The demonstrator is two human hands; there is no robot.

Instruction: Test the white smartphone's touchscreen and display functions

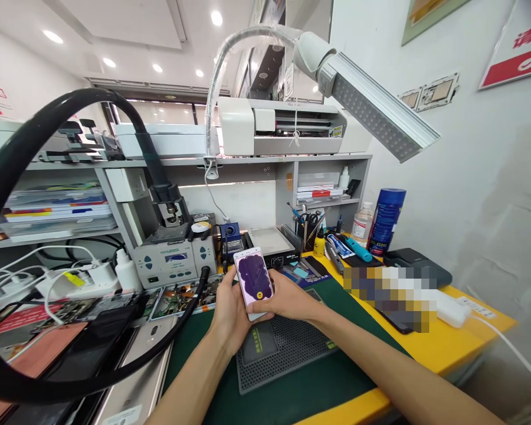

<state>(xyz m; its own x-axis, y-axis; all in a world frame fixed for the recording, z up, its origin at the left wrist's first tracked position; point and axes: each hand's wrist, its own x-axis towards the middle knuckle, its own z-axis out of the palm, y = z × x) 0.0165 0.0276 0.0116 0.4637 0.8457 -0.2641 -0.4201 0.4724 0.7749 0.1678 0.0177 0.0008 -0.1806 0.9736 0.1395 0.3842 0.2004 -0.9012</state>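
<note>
A white smartphone [253, 277] is held upright and slightly tilted above the bench. Its screen is lit, with a large dark purple blotch over a pale pink background and a yellow round icon near the bottom. My left hand [230, 307] is wrapped around its left side and lower back. My right hand [287, 297] grips the right edge, its thumb lying across the lower screen. Under both hands lies a grey perforated repair mat [287, 342] on a dark green mat [349, 372].
A hot-air station [177, 260] stands behind on the left, its thick black hose [128, 378] looping through the left foreground. Several phones lie at lower left, including a gold one [137, 366]. A lamp [380, 106] hangs overhead. Bottles, a blue can [386, 221] and tools line the right.
</note>
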